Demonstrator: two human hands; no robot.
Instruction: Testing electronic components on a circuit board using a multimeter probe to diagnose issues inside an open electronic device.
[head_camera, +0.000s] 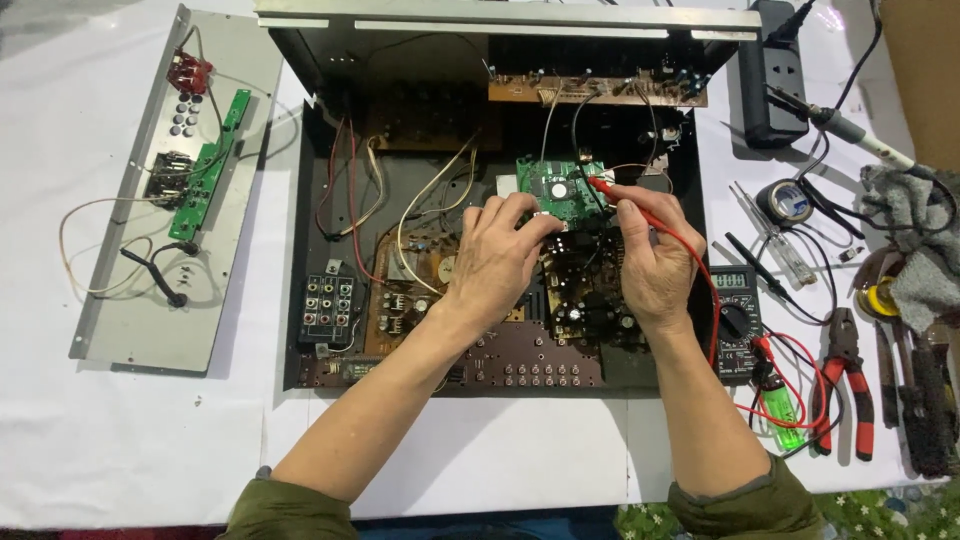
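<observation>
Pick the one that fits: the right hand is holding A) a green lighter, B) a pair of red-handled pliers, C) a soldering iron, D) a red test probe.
D: the right hand pinches a red test probe whose tip rests on the green circuit board; the pliers lie untouched on the table.

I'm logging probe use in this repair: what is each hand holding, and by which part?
The right hand pinches a red probe by its rear shaft, tip on the green board. Whether the left hand holds anything cannot be told.
</observation>
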